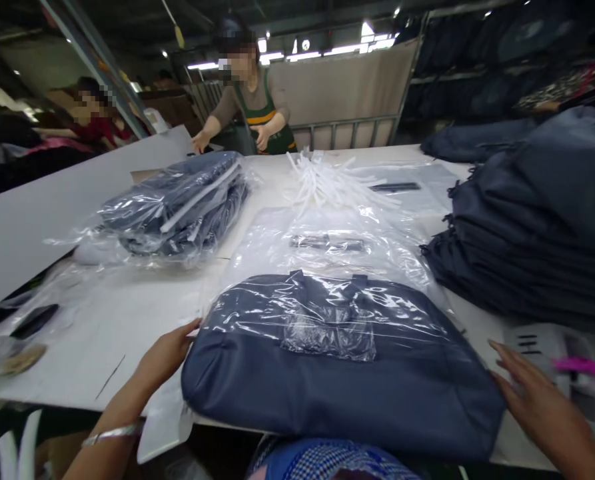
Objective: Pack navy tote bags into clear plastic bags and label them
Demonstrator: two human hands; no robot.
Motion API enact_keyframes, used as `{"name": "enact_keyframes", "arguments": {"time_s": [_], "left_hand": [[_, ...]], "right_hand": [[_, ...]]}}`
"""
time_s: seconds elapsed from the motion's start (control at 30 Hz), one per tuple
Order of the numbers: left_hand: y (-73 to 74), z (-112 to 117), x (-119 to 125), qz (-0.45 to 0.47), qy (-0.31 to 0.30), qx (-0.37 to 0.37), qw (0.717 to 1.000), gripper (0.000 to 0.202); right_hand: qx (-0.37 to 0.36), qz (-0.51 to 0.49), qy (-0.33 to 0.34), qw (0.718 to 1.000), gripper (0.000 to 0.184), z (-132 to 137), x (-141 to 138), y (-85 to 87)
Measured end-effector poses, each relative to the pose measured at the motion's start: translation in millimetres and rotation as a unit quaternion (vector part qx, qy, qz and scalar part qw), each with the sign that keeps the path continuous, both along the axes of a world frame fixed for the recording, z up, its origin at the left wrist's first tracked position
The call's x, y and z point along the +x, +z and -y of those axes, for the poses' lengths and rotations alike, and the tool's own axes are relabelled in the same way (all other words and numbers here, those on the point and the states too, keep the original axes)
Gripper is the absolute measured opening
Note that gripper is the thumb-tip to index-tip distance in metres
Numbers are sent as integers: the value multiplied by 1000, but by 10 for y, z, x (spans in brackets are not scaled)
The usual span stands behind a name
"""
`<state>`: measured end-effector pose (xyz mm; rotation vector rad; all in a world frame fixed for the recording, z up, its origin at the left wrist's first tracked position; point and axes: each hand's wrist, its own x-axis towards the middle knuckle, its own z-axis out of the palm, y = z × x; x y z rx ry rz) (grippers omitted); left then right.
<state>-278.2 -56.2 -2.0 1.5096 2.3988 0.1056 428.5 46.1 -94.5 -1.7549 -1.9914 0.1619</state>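
Note:
A dark blue handbag (337,393) lies flat at the table's near edge, its upper part covered by a clear plastic bag (247,310). Its handles and a small plastic-wrapped packet (330,333) show through the film. My left hand (170,350) is at the handbag's left side, fingers closed on what looks like the edge of the plastic bag. At the right lower corner, my right hand (537,393) has its fingers apart, the thumb side against the handbag.
Wrapped bags (177,200) are piled at left; a tall stack of dark blue bags (537,227) stands at right. White strips (322,180) lie on flat plastic bags beyond the handbag. A co-worker (257,100) in a green apron stands across the table (102,327).

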Motion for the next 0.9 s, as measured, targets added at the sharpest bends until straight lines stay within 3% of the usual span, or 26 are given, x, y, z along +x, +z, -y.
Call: {"name": "enact_keyframes", "arguments": {"time_s": [0.1, 0.17, 0.27, 0.33, 0.43, 0.5, 0.6, 0.67, 0.73, 0.8, 0.9], "left_hand": [[212, -17, 250, -154, 38, 38, 987, 50], [263, -110, 533, -162, -36, 126, 978, 50], [119, -246, 955, -103, -239, 172, 950, 55], [-74, -243, 1112, -94, -308, 136, 937, 54], [-321, -98, 1124, -99, -334, 96, 932, 52], [-379, 8, 1078, -103, -335, 91, 932, 50], [-307, 62, 1131, -123, -319, 121, 932, 47], [-205, 27, 1302, -117, -332, 159, 922, 47], [-105, -40, 1567, -83, -374, 192, 904, 48], [-39, -121, 1879, -40, -418, 212, 882, 46], [-34, -256, 2319, 2, -457, 213, 864, 45]], "right_hand": [[39, 28, 20, 999, 59, 76, -439, 415], [50, 39, 99, 993, 59, 70, -732, 556], [21, 71, 152, 986, 56, 35, -1012, 518], [-3, 81, 155, 985, 51, 67, -1045, 402], [-27, 67, 161, 984, 45, 253, -947, 275], [-27, 40, 155, 987, 42, 444, -884, 287], [-4, -28, 104, 994, 40, 753, -889, 457], [-7, -89, 47, 995, 38, 951, -940, 616], [-83, -154, -5, 985, 40, 1137, -995, 741], [-217, -214, -32, 952, 51, 1307, -1052, 775], [-380, -280, -20, 881, 62, 1507, -1196, 609]]}}
